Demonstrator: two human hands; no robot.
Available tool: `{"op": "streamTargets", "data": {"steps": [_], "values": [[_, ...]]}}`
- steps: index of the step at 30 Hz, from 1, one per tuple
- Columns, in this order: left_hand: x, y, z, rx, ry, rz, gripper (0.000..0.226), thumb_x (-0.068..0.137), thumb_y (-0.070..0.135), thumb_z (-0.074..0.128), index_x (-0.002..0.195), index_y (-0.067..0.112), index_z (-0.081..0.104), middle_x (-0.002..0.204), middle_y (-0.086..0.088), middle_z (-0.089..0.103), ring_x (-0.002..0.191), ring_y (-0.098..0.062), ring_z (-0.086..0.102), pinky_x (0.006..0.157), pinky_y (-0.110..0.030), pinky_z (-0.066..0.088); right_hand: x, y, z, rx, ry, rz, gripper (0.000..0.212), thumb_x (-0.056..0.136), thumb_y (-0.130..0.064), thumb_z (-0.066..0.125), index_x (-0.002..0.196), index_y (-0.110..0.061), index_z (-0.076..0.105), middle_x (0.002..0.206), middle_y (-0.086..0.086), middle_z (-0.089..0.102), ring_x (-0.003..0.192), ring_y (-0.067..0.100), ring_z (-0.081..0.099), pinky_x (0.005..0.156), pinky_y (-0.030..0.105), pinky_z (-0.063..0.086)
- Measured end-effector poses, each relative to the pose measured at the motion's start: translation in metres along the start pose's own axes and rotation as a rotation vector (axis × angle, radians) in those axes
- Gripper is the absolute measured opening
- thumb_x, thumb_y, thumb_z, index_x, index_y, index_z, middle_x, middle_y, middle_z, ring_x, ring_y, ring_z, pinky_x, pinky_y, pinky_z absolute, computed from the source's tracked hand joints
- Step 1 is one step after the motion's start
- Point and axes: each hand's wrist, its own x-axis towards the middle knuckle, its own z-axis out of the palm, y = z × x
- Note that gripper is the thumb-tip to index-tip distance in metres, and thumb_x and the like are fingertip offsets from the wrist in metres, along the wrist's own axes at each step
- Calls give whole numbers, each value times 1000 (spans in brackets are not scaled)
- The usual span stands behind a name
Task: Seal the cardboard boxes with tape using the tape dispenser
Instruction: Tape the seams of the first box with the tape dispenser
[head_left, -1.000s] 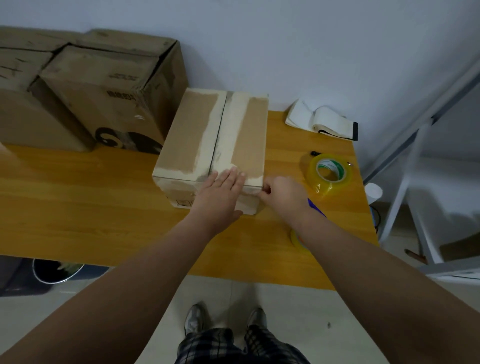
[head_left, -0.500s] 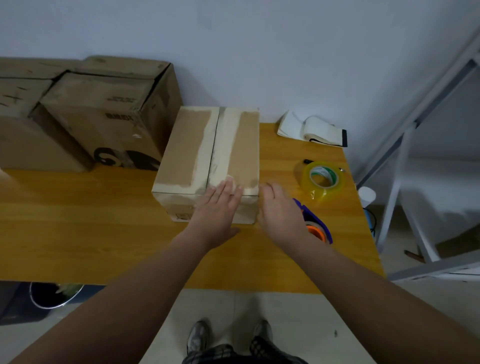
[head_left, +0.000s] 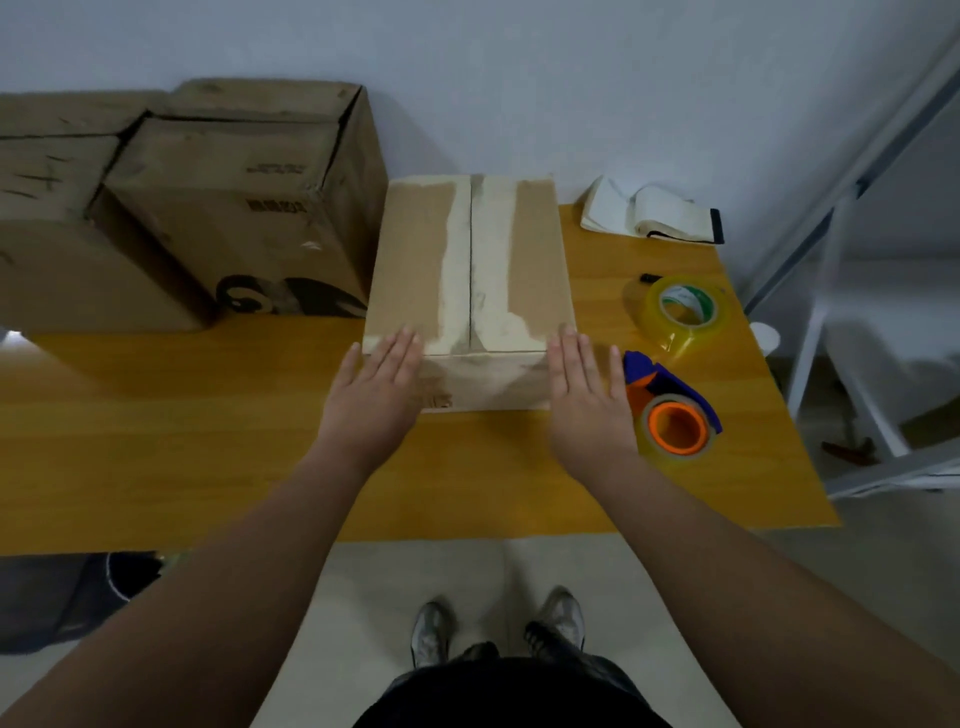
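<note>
The left hand (head_left: 375, 395) and the right hand (head_left: 587, 400), fingers straight and spread, flank the small cardboard box (head_left: 470, 280) at its near corners, probably to steady it, while the tape dispenser (head_left: 670, 410) lies on the bench (head_left: 208, 441).

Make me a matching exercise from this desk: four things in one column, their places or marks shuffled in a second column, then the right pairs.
Things
1. tape dispenser
2. loose tape roll
3. small cardboard box
4. large cardboard boxes

Places or marks
A. back left, by the wall
B. between the left hand and the right hand, both with straight fingers
C. blue body, orange core, just right of the right hand
D. green-and-white core, farther back on the right

Pairs: 1-C, 2-D, 3-B, 4-A
</note>
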Motion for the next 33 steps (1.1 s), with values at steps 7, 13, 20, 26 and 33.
{"op": "streamTargets", "data": {"steps": [7,13,20,26,33], "values": [[-5,-47,8,-3,-3,151,75,96,42,40,143,20,-14,151,4,-12,137,-6,-12,114,-32,-6,-3,-5,-1,-7,-37,44,80,89,-12,31,141,-8,-30,156,9,-23,144,25,-17,111,51,-17],[-3,-75,0,-129,45,238,55,99,38,25,149,19,11,156,4,6,141,-7,-5,115,-29,-7,0,-9,-19,129,-25,85,77,84,-20,49,150,-9,13,159,8,7,146,28,-2,116,53,-4],[59,-65,-26,-484,50,318,42,101,23,34,141,10,40,152,-6,28,142,-17,19,117,-30,10,58,-74,-56,365,189,-204,41,96,-17,46,135,-7,49,149,13,36,141,30,25,117,44,10],[63,-71,7,-435,-18,353,50,100,43,23,147,28,20,156,7,14,142,-6,1,115,-29,-3,90,-91,-35,219,-62,-169,60,99,-46,6,151,-17,6,160,1,0,146,18,-8,112,41,-18],[64,-81,19,-221,28,446,72,87,60,19,147,20,23,155,0,21,143,-16,10,116,-36,5,86,-88,-19,18,74,-271,75,92,-59,21,144,-6,36,150,12,34,140,29,27,114,52,18]]}}
